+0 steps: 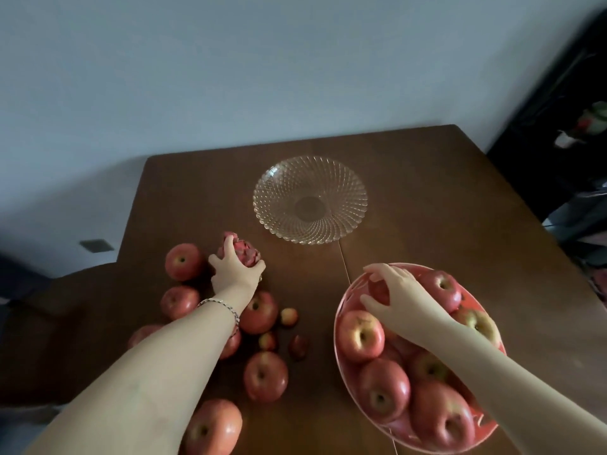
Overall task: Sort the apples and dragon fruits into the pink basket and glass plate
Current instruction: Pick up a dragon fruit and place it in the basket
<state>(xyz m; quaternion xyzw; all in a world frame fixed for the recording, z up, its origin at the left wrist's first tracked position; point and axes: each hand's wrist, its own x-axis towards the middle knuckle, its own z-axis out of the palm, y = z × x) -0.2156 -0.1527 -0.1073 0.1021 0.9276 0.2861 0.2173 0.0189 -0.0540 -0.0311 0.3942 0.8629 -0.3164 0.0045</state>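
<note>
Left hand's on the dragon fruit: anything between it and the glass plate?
Nothing visible. The left hand grips the dragon fruit, and only bare table lies between it and the empty glass plate.

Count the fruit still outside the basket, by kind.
Large apples: 7 (two partly hidden under the left arm)
Small apples: 3 (one is dark, kind uncertain)
Dragon fruit: 1, gripped by left hand
Total: 11
</note>
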